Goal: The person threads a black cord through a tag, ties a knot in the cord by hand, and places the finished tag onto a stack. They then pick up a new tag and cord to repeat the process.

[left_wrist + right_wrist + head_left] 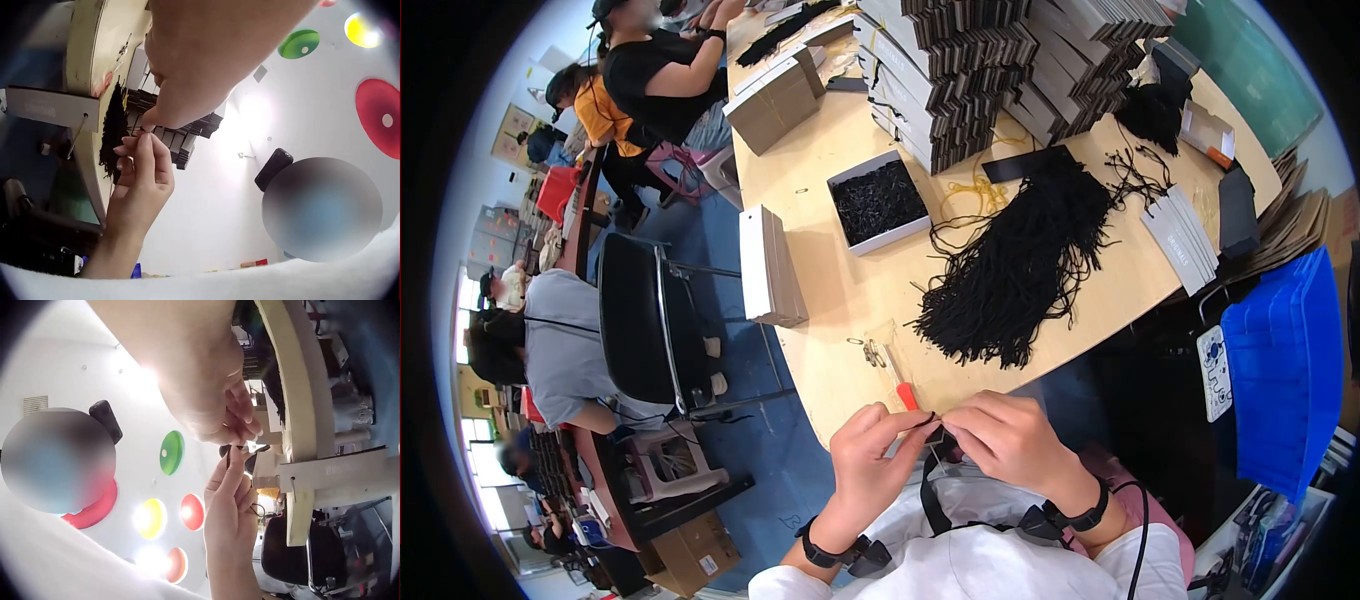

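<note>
My left hand (870, 455) and right hand (1015, 445) meet at the near table edge, in front of the body. Between their fingertips both pinch a thin black cord (936, 419); its ends are mostly hidden by the fingers. A grey card hang tag (50, 109) shows below the hands in the left wrist view, with a thin string through the hole near its end. The same tag (337, 464) appears in the right wrist view. Just beyond the left hand lies a tool with a red handle (907, 397). A thick bundle of black cords (1020, 270) spreads over the table ahead.
A box (836, 200) of small black pieces stands mid-table, near a stack of white cards (772, 265). Tall stacks of grey tags (960, 80) rise at the back. More tags (1180, 240) lie at right, above a blue bin (1285, 370). People sit at left.
</note>
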`<state>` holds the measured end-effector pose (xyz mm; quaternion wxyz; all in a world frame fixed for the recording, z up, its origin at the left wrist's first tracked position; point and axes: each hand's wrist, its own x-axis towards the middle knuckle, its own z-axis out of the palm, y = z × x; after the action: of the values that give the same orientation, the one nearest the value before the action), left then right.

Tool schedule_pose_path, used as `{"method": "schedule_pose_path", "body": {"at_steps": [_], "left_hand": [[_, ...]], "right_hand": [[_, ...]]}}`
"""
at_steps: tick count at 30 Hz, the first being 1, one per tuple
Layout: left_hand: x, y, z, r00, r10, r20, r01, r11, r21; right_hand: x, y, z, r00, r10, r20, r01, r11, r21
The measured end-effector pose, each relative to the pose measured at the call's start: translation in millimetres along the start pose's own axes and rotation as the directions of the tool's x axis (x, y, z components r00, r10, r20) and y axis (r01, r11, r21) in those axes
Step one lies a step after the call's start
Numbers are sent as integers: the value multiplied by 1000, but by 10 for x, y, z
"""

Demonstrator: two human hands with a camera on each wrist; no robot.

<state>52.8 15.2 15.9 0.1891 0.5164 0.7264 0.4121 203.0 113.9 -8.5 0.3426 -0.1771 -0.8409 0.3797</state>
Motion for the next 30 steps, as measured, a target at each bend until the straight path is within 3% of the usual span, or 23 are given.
{"method": "schedule_pose_path", "body": {"at_steps": [2,7,11,12,13,14,16,18,19,21,24,26,30], "left_hand": [[25,-2,-38,997,63,33,-65,996,66],[76,-39,-99,971,85,224,-82,996,-25],[20,-68,-116,948,23,318,8,996,-94],[4,-94,-85,923,-90,375,233,904,-357],[5,-94,-71,872,-173,458,437,698,-567],[2,-101,-86,872,-173,457,437,698,-568],[23,-96,-151,798,-174,577,545,619,-566],[26,-137,-187,769,-174,615,574,611,-546],[25,-149,-194,738,-172,653,603,603,-523],[78,-149,-182,746,-153,648,595,590,-546],[28,-232,-130,752,-143,643,596,564,-572],[7,-272,-112,755,-142,640,595,559,-578],[4,-272,-107,761,-139,634,595,538,-597]], "right_hand": [[-10,-9,-39,999,0,46,2,999,-46],[35,-38,-108,995,-10,102,14,999,-44],[24,-79,-176,989,-12,149,18,999,-38],[22,-74,-172,989,-12,150,18,999,-38],[16,-66,-163,992,0,128,-4,1000,25],[13,-62,-156,994,14,106,-24,996,88],[20,-72,-144,995,37,92,-51,987,152],[36,-97,-157,995,60,79,-76,973,218],[50,-132,-187,984,115,138,-147,958,245],[88,-116,-190,969,161,189,-208,942,262],[86,-98,-151,982,115,150,-150,956,252],[75,-70,-118,997,12,72,-27,978,208],[85,-127,-141,995,36,93,-54,978,201]]}}
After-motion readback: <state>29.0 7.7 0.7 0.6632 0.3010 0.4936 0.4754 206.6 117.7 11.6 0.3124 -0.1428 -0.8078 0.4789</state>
